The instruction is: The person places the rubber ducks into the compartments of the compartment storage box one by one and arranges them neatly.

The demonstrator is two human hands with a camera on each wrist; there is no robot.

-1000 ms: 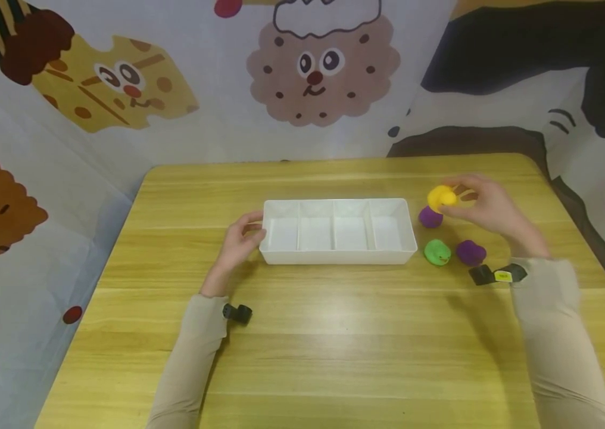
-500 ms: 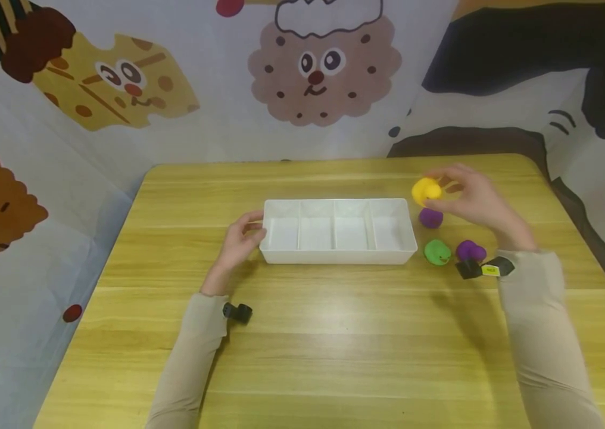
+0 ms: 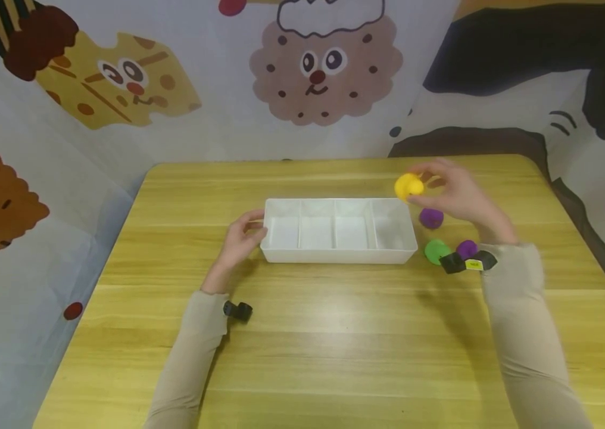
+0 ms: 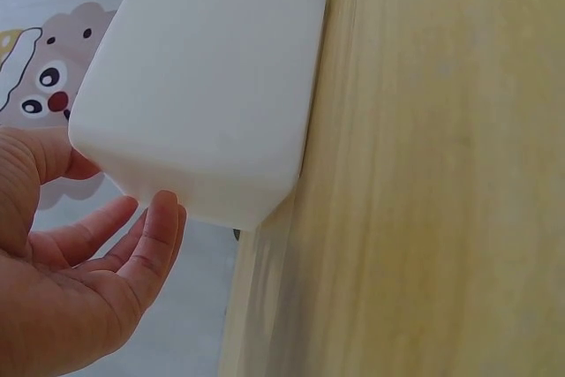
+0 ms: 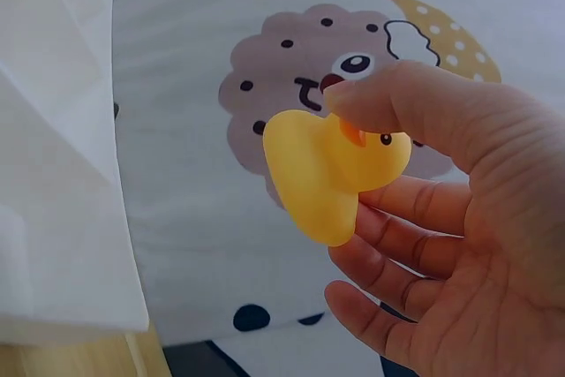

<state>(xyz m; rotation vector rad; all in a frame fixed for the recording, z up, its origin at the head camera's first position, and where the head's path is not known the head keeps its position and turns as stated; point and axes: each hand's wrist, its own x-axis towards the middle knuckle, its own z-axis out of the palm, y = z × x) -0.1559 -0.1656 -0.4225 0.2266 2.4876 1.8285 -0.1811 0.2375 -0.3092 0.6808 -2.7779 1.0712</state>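
Your right arm (image 3: 522, 333) reaches forward from the lower right, and your right hand (image 3: 455, 189) is raised, turned inward at the back right corner of the white tray (image 3: 334, 256). Your thumb and fingers pinch the yellow duck (image 3: 408, 187) there: the thumb presses by its orange beak, the fingers sit against its other side, and the lower ones curve loosely. In the head view the duck overlaps the tray's back rim; in your right wrist view a gap shows between it and the tray.

Your left arm (image 3: 184, 363) extends from the lower left, with your left hand (image 3: 239, 239) at the tray's left end. Your thumb is at the rim and your slightly bent fingers lie along the outside of the end wall, so they grip it with a narrow gap.

The four-compartment tray stands on the table (image 3: 302, 345). Near its right end lie a purple toy (image 3: 432, 218) and a green toy (image 3: 435, 251).
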